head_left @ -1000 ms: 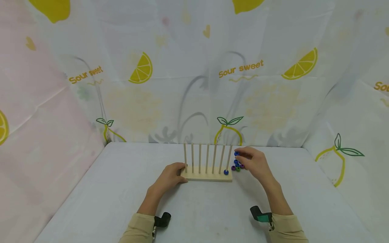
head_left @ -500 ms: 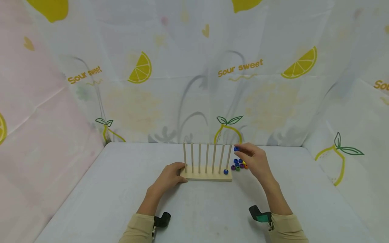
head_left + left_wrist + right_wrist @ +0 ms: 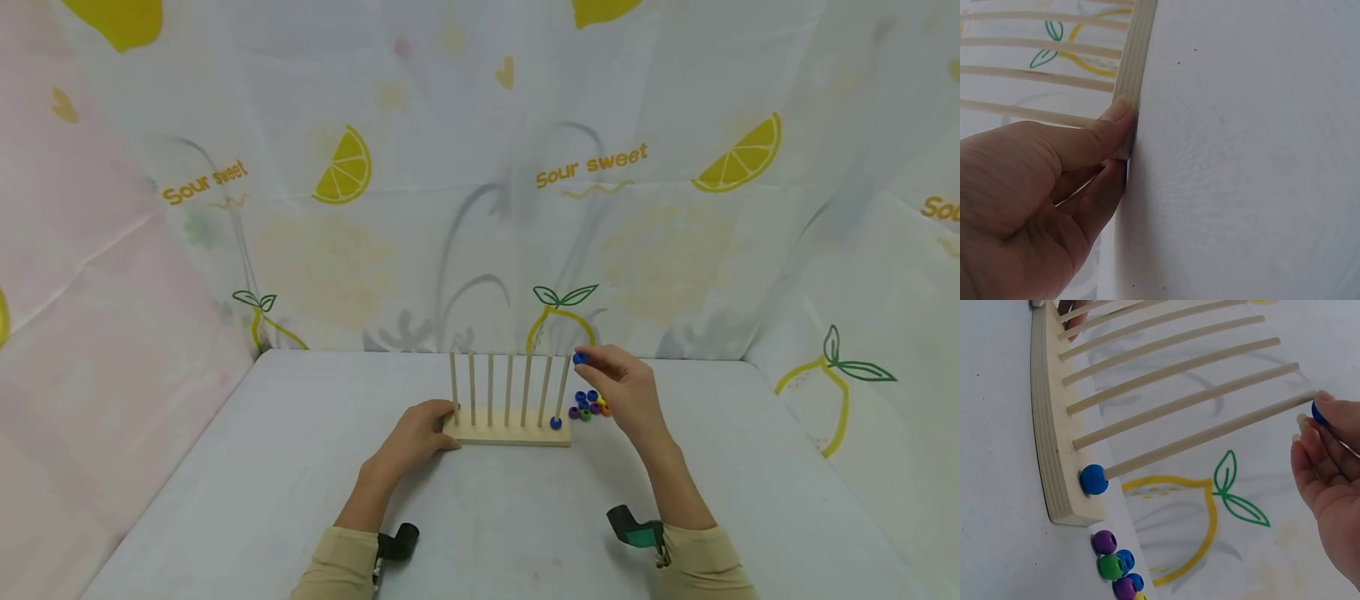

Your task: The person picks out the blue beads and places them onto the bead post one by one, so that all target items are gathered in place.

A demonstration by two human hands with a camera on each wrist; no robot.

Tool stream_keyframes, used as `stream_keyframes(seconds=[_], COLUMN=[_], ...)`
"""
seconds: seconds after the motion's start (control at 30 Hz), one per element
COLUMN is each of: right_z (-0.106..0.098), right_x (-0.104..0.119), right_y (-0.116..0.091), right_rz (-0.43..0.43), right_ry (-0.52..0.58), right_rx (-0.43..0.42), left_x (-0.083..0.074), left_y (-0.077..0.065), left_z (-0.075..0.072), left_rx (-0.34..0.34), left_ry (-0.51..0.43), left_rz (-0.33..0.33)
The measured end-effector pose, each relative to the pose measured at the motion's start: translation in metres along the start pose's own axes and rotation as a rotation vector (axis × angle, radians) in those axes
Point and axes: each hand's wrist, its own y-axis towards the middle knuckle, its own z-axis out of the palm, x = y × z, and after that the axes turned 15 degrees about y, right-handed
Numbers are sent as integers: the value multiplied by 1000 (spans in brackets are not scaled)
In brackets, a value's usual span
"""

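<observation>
A pale wooden peg board (image 3: 495, 432) with a row of several upright pegs stands on the table. My left hand (image 3: 417, 433) grips its left end, thumb at the front edge, as the left wrist view shows too. One blue bead (image 3: 1094, 480) sits at the foot of the rightmost peg. Between thumb and fingers my right hand (image 3: 624, 390) pinches another blue bead (image 3: 580, 358), beside the top of that same peg. In the right wrist view the held bead is mostly hidden by the thumb, close to the peg's tip.
Just right of the board lies a small cluster of loose beads, among them a purple bead (image 3: 1104, 542), a green bead (image 3: 1110, 567) and an orange bead (image 3: 607, 410). The white table (image 3: 495, 517) meets a lemon-printed curtain (image 3: 420, 250) at the back.
My right hand has lifted the blue bead from just above the loose beads up to the top of the rightmost peg, slightly leftward. The left hand keeps its grip on the board.
</observation>
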Motion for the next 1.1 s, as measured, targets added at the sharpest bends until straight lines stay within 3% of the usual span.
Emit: stream_keyframes(seconds=[0.27,1.1], right_z=[4,14], right_x=[-1,0], right_y=[4,9], right_rz=[-38,-132], right_ry=[-19,-30], right_rx=[-43,-15], left_x=[1,1], left_y=[0,0], left_z=[0,0], left_rx=[7,13], left_ry=[-16,-7], left_rz=[-10,-8])
